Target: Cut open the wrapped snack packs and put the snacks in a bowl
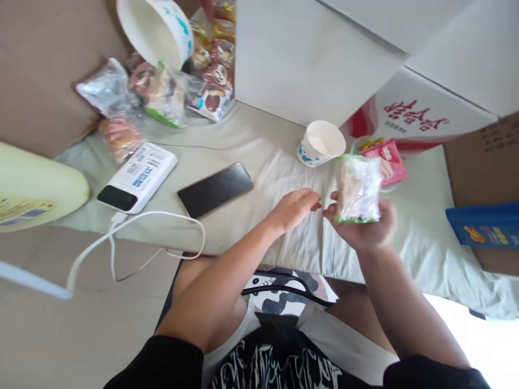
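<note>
On the palm of my right hand [367,232] rests a clear plastic snack packet [359,189] with green ends and something pale inside. Its fingers and thumb curl up around the packet's lower part. My left hand [298,209] hovers just left of it, fingers loosely bent, with nothing visible in it and a small gap to the right fingertips. Behind the hands stands a white paper cup [322,143] with a blue-green pattern. A pink packet [391,162] lies beyond the snack packet, partly hidden by it, on what looks like a clear dish.
A phone [215,189] and a white power bank [138,177] with a white cable [162,214] lie left. Wrapped snacks [170,100] and a tipped paper tub [156,32] are behind. White boxes [308,59] form the back. A blue package [486,224] sits right.
</note>
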`<state>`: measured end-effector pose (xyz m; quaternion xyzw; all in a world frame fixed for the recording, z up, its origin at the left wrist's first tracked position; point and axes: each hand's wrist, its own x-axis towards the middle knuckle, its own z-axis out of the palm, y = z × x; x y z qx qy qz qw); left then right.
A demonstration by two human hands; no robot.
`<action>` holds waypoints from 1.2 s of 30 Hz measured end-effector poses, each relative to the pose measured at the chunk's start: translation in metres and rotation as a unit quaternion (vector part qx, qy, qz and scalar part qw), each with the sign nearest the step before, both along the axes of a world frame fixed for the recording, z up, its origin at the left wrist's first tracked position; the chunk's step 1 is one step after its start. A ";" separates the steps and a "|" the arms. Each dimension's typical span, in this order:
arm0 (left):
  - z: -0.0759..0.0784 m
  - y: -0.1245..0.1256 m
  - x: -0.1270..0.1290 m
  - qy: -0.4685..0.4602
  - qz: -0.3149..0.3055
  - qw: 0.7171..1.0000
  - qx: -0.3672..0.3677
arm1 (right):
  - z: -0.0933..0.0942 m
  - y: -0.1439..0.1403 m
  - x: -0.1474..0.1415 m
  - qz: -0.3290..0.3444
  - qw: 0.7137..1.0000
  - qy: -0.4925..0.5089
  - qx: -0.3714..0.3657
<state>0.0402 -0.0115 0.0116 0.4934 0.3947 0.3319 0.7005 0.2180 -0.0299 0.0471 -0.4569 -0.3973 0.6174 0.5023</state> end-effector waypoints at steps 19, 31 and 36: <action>-0.035 0.009 0.017 -0.118 -0.038 0.984 -0.130 | -0.064 -0.023 0.112 -0.126 0.782 -0.583 0.182; -0.041 0.014 0.002 0.045 0.030 0.996 0.070 | -0.070 -0.016 0.120 -0.114 0.795 -0.563 0.196; -0.042 0.014 0.000 0.109 0.118 0.982 0.095 | -0.054 -0.031 0.095 -0.066 0.826 -0.485 0.280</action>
